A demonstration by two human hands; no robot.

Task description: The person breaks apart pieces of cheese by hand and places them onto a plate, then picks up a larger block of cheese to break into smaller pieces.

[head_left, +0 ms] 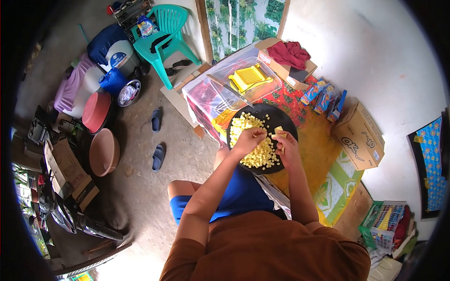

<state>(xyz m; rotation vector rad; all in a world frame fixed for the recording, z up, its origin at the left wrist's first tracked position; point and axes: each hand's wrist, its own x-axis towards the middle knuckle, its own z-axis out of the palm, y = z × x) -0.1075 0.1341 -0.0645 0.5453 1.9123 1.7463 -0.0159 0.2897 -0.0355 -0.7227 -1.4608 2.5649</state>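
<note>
A round black tray [287, 122] holds a heap of small pale yellow cubes [258, 157]. Over the heap, my left hand [251, 140] is closed, its fingertips pinched together; whatever they hold is too small to name. Just to its right, my right hand [287, 146] grips pale yellow pieces [279, 133] between thumb and fingers, above the tray's right half. Beyond the tray, a knife [229, 89] lies across the edge of a clear plastic container [267, 84], where a yellow slicer [248, 78] rests.
At the back stands an open cardboard box [276, 65] with a dark red cloth [289, 54]. Blue packets [323, 98] and a closed carton [360, 136] are along the wall. A green chair [166, 23], slippers [158, 157] and basins [104, 152] are to the left.
</note>
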